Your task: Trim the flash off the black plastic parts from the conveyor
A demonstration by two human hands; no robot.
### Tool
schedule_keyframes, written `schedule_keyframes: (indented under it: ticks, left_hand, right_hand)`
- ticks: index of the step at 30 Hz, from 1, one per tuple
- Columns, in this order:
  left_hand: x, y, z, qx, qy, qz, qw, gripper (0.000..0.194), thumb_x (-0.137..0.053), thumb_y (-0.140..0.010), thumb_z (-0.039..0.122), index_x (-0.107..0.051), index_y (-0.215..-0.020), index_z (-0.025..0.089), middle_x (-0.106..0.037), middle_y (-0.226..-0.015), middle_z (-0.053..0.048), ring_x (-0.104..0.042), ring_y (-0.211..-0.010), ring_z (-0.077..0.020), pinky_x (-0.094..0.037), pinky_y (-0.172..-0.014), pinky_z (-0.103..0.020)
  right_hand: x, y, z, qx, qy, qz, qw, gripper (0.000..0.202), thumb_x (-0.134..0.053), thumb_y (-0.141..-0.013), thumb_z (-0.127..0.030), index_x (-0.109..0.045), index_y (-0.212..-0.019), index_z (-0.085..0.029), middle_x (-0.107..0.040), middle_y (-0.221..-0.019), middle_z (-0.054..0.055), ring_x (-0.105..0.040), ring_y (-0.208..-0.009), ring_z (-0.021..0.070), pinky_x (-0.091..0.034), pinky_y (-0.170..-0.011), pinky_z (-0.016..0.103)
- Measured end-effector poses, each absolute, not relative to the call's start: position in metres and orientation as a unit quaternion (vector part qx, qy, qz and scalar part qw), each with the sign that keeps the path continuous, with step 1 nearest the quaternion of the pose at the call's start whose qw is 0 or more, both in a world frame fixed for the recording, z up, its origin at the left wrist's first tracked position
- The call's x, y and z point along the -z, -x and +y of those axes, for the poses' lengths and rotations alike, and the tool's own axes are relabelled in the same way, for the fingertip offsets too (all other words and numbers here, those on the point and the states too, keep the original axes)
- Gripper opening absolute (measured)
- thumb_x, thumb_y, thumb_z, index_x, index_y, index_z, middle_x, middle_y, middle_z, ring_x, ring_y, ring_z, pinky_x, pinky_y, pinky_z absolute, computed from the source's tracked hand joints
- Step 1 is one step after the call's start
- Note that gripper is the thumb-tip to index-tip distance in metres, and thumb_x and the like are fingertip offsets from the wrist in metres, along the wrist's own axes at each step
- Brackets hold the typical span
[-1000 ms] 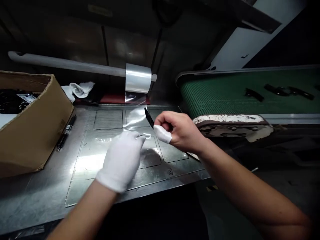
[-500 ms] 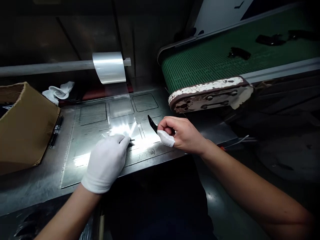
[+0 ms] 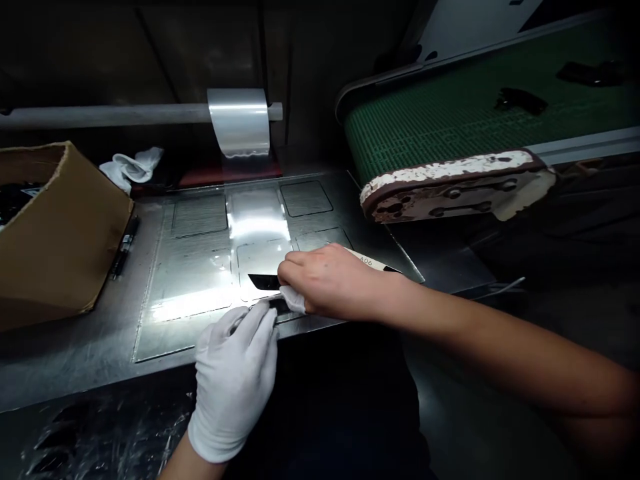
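Observation:
My left hand (image 3: 237, 380), in a white glove, is closed near the front edge of the metal plate (image 3: 195, 267). Its fingertips meet something thin and dark that I cannot make out. Close by on the right, my right hand (image 3: 327, 280) is bare but for a white cover on the thumb. It grips a glossy black piece (image 3: 263, 281) with a slanted, pointed end, held low over the plate; the rest is under the fingers. Clear film (image 3: 257, 217) runs down the plate, shining under the light. A pale strip (image 3: 370, 260) marked A06 shows behind my right hand; whether I hold it is hidden.
The film roll (image 3: 240, 120) hangs on a bar at the back. At left are a cardboard box (image 3: 75, 233), a white cloth (image 3: 133, 167) and a black pen (image 3: 123, 248). A green conveyor belt (image 3: 425, 127) carries black parts (image 3: 521, 100) at right.
My right hand has moved left and down with the black piece, close to my left hand. The piece now lies nearly level. The view has turned slightly left.

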State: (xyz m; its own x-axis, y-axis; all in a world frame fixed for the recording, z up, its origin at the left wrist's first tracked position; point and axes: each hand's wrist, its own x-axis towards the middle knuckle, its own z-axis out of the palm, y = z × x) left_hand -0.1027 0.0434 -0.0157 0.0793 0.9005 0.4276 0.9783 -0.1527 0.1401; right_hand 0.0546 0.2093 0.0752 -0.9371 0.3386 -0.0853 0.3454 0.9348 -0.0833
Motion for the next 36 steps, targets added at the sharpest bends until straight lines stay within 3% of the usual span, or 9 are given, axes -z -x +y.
schedule_keyframes:
  ticks: [4, 15, 21, 24, 27, 29, 32, 36]
  left_hand:
    - [0.025, 0.102, 0.038, 0.25, 0.716, -0.645, 0.087, 0.042, -0.07, -0.089, 0.011, -0.068, -0.131, 0.02, -0.072, -0.137, -0.007, -0.066, -0.118, -0.036, -0.047, -0.099, -0.053]
    - [0.024, 0.1, 0.037, 0.286, 0.695, -0.659, 0.035, 0.038, -0.071, -0.091, 0.015, -0.068, -0.128, 0.024, -0.074, -0.134, 0.0, -0.067, -0.114, -0.0332, -0.048, -0.095, -0.052]
    - [0.014, 0.121, 0.03, 0.364, 0.685, -0.632, -0.004, 0.037, -0.067, -0.091, 0.007, -0.065, -0.124, 0.024, -0.077, -0.118, -0.008, -0.067, -0.112, -0.0303, -0.051, -0.1, -0.054]
    - [0.009, 0.134, 0.028, 0.378, 0.677, -0.631, 0.001, 0.037, -0.067, -0.09, 0.008, -0.066, -0.123, 0.026, -0.075, -0.115, -0.007, -0.067, -0.11, -0.0294, -0.049, -0.105, -0.056]
    - [0.003, 0.137, 0.033, 0.419, 0.628, -0.655, 0.019, 0.035, -0.067, -0.091, 0.012, -0.068, -0.12, 0.031, -0.073, -0.114, -0.001, -0.068, -0.111, -0.0291, -0.048, -0.11, -0.057]
    - [-0.003, 0.136, 0.038, 0.423, 0.593, -0.685, 0.025, 0.029, -0.065, -0.094, 0.017, -0.069, -0.117, 0.033, -0.072, -0.115, 0.002, -0.067, -0.116, -0.0303, -0.048, -0.112, -0.059]
    - [-0.012, 0.138, 0.047, 0.362, 0.58, -0.729, 0.022, 0.021, -0.063, -0.098, 0.025, -0.068, -0.118, 0.031, -0.072, -0.122, -0.001, -0.063, -0.126, -0.0321, -0.047, -0.114, -0.059]
    - [-0.018, 0.152, 0.059, 0.29, 0.621, -0.728, -0.027, 0.023, -0.062, -0.099, 0.031, -0.068, -0.122, 0.027, -0.067, -0.137, -0.006, -0.053, -0.14, -0.0329, -0.043, -0.119, -0.059]
  right_hand:
    - [-0.082, -0.033, 0.205, -0.018, -0.139, 0.986, 0.095, 0.02, -0.043, -0.098, -0.01, -0.063, -0.099, -0.014, -0.068, -0.09, 0.007, -0.059, -0.063, 0.0187, -0.014, -0.049, 0.033]
    - [-0.069, -0.017, 0.208, -0.028, -0.134, 0.982, 0.132, 0.019, -0.046, -0.096, -0.005, -0.063, -0.094, -0.013, -0.067, -0.087, 0.007, -0.056, -0.058, 0.0171, -0.015, -0.049, 0.032]
    - [-0.054, -0.1, 0.213, 0.095, -0.274, 0.956, -0.051, 0.017, -0.056, -0.101, -0.028, -0.065, -0.108, -0.017, -0.069, -0.096, 0.006, -0.063, -0.078, 0.0175, -0.041, -0.062, 0.029]
    - [-0.038, -0.151, 0.216, 0.081, -0.375, 0.916, -0.117, 0.028, -0.058, -0.096, -0.019, -0.063, -0.123, -0.016, -0.067, -0.11, 0.01, -0.064, -0.096, 0.0226, -0.052, -0.082, 0.035]
    - [-0.022, -0.179, 0.219, 0.077, -0.415, 0.902, -0.093, 0.062, -0.053, -0.082, 0.0, -0.053, -0.142, -0.016, -0.061, -0.13, 0.014, -0.057, -0.118, 0.0286, -0.05, -0.101, 0.044]
    - [-0.015, -0.185, 0.222, 0.104, -0.412, 0.903, -0.063, 0.069, -0.048, -0.076, 0.005, -0.054, -0.141, -0.015, -0.061, -0.127, 0.013, -0.058, -0.117, 0.0276, -0.052, -0.1, 0.043]
    - [-0.011, -0.187, 0.223, 0.125, -0.415, 0.898, -0.07, 0.052, -0.05, -0.082, 0.001, -0.059, -0.13, -0.017, -0.061, -0.121, 0.012, -0.062, -0.11, 0.0265, -0.054, -0.094, 0.041]
    - [-0.018, -0.175, 0.223, 0.147, -0.353, 0.9, -0.211, 0.031, -0.057, -0.097, -0.019, -0.057, -0.127, -0.02, -0.06, -0.121, 0.013, -0.063, -0.107, 0.0249, -0.054, -0.089, 0.038]
